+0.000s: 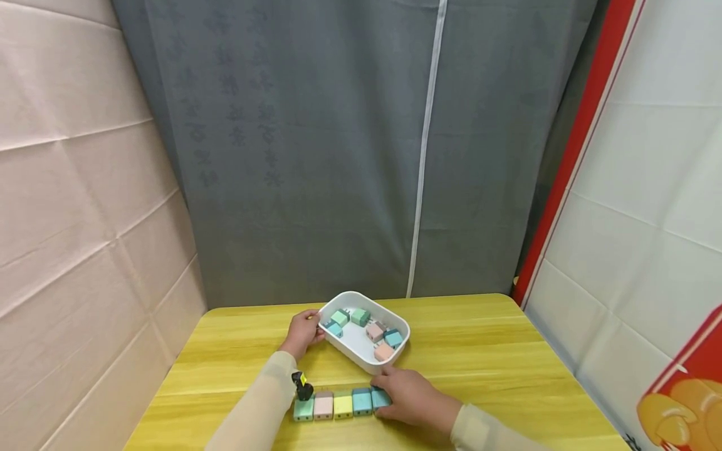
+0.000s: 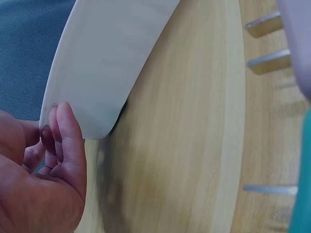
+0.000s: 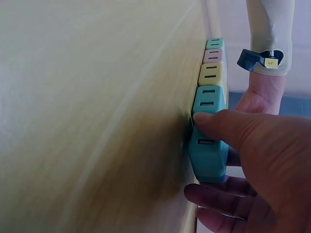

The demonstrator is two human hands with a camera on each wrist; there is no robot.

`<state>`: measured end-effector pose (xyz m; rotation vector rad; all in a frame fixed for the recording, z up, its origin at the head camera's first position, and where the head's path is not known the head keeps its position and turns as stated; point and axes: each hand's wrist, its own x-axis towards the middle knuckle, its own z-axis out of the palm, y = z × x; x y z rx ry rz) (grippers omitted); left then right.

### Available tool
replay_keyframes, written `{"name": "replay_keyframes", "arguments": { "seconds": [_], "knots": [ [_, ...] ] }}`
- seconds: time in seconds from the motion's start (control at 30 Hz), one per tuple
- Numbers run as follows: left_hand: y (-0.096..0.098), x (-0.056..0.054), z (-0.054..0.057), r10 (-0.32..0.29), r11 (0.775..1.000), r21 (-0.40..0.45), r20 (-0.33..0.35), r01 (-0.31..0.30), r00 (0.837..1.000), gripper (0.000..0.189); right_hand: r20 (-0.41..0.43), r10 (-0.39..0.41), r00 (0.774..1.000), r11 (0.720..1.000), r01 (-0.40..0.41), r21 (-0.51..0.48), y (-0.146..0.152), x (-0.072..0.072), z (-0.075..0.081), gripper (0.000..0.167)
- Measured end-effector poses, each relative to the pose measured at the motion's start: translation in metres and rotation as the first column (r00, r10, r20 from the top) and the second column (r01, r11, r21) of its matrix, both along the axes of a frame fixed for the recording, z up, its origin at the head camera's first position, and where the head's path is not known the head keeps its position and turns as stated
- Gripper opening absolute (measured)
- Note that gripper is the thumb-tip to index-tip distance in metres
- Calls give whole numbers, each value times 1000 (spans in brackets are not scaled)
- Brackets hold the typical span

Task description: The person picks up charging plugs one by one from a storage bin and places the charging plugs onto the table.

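With thumb and fingers my left hand (image 1: 304,333) pinches the left corner of a white plastic bin (image 1: 351,356); its wall (image 2: 109,63) fills the upper left wrist view. My right hand (image 1: 414,398) grips a blue plug-shaped block (image 1: 380,398) at the right end of a row, thumb on its slotted face. Leftward from it run another blue block (image 1: 362,401), a yellow one (image 1: 343,406), a pink one (image 1: 323,406) and a green one (image 1: 303,410). Slots show on their near faces in the right wrist view.
Inside the bin lie several loose blocks, among them a green one (image 1: 360,317) and a peach one (image 1: 383,352). The yellow wooden table (image 1: 496,351) ends at a grey curtain (image 1: 316,188). A black wrist camera (image 1: 303,387) overlaps the row's left end.
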<state>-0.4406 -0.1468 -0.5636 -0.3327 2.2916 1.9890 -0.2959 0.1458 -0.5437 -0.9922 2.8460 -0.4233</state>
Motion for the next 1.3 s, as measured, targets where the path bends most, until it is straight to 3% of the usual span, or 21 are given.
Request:
{"name": "replay_keyframes", "arguments": {
  "seconds": [0.77,1.03,1.3],
  "knots": [
    [0,2,2,-4,1000,-3,-10,4,1000,42,32,-38,999,999,38,1,-1,-3,-8,56],
    [0,0,2,1,1000,-8,-12,-1,1000,42,14,-57,998,998,57,-21,0,1,-2,63],
    [1,0,2,7,1000,-12,2,-6,1000,41,-49,-72,996,991,67,-112,3,1,0,55]
  ]
}}
